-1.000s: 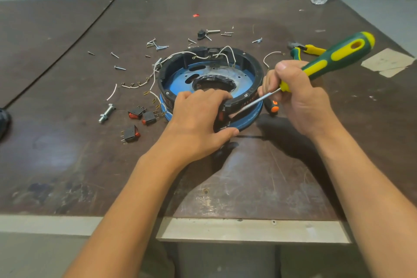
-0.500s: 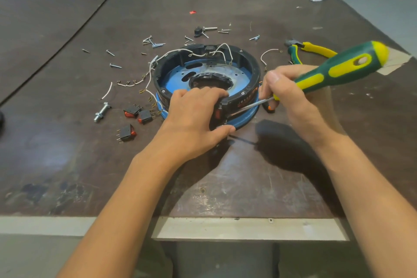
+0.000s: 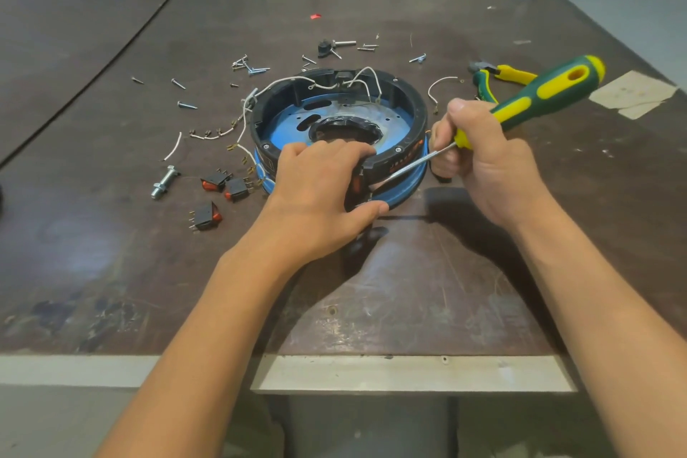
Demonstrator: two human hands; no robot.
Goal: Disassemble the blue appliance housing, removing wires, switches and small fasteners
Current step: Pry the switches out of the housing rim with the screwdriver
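Two hands work on the blue appliance housing (image 3: 407, 188), which lies flat near the middle of the desk (image 3: 409, 290), somewhat closer to the far edge than to the near one. Almost nothing has moved in the last second. The left hand (image 3: 316, 193) still holds the near wall of the housing, with the fingers curled over the black rim and the thumb pressed on the outside. The right hand (image 3: 483, 167) still grips the green-yellow screwdriver (image 3: 539, 93), all fingers closed around it. Its blade remains at the seam between black ring and blue base, just beside the left thumb (I cannot see if the tip is really inside). From this I judge that the seam has not opened yet and the prying continues.

The housing is round, so it has no long axis; its open side looks up. The screwdriver's long axis goes from the handle, raised toward the far right corner, down to the housing. Three switches (image 3: 238, 188), cut wires (image 3: 208, 134) and screws (image 3: 252, 65) already lie to the left of it.
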